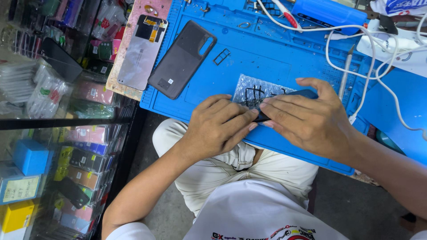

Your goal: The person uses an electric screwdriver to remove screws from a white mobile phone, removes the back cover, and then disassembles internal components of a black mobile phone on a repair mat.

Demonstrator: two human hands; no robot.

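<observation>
Your left hand (218,122) and right hand (307,118) both press on a dark phone (299,94) lying on the blue work mat (267,58), fingertips meeting at its near end. A bubble-wrap piece (255,91) lies just beyond it, touching. A dark back cover (182,58) rests on the mat's left part, with a small tray frame (222,56) beside it

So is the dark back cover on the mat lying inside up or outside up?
Cannot tell for sure. The back cover lies flat on the blue mat, apart from both hands.
</observation>
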